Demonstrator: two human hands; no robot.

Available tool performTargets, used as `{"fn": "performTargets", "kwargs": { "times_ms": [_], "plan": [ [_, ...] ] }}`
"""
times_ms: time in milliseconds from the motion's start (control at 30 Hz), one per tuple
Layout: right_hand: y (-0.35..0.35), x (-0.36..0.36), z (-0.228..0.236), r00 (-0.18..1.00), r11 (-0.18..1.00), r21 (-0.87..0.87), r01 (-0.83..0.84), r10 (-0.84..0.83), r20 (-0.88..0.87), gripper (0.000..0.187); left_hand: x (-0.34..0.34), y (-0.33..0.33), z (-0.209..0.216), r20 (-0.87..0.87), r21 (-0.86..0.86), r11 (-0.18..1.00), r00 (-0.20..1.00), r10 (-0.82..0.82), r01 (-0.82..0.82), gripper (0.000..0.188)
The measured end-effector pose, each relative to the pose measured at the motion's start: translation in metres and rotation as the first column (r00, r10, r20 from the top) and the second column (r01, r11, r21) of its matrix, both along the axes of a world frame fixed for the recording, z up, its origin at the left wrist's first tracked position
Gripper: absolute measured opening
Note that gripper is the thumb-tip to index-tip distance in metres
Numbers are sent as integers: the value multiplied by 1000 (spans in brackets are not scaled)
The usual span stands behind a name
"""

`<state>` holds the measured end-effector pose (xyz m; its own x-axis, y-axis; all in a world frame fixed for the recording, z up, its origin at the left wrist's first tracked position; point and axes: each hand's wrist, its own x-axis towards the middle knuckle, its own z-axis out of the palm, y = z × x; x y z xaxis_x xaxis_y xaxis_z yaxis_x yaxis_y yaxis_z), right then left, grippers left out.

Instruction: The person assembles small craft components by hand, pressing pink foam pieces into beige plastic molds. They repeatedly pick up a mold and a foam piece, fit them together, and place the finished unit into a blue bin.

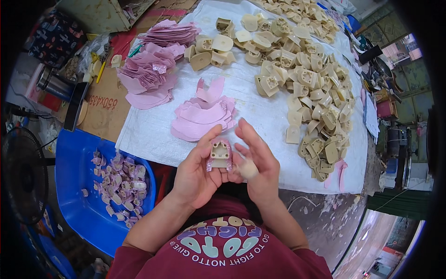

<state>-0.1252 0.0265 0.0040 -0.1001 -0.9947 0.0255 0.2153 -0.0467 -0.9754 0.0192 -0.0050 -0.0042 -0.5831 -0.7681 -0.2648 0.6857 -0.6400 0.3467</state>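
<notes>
A beige plastic shoe heel [220,151], hollow with small round sockets, has pink glittery material around its curved outside. My left hand [195,169] is closed on it, thumb along its side and fingers beneath. My right hand [264,162] stands at the heel's right side, thumb raised and the other fingers curled inward. At its palm is a blurred pale beige thing [247,169] I cannot make out. Just beyond my hands lies a fanned stack of pink cut pieces [197,126] on the white cloth [160,139].
Bare beige heels [320,88] are heaped at the right and back. Taller stacks of pink pieces [151,69] lie at the back left. On my left, a blue basin [74,172] holds pink-covered heels [121,183]. A black fan [23,174] stands at the far left.
</notes>
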Motion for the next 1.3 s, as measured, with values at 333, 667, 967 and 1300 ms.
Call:
{"fn": "performTargets", "kwargs": {
  "times_ms": [333, 667, 967, 1300],
  "plan": [
    [-15, -3, -3, 950, 966, 185, -181, 123, 289, 29, -24, 2, 15, 399, -263, 961, 896, 193, -89, 54],
    [-19, -14, -3, 965, 964, 55, -260, 261, -14, 36, -13, -13, 16, 424, -227, 974, 902, 84, 16, 58],
    [-26, -25, -10, 810, 925, -327, -193, -38, -585, 38, -9, -11, 18, 196, -193, 977, 979, -56, 95, 67],
    [-21, -30, -2, 939, 934, -292, -208, 106, -328, 40, 1, -12, 10, -34, -254, 952, 982, -186, 172, 90]
  ]
}}
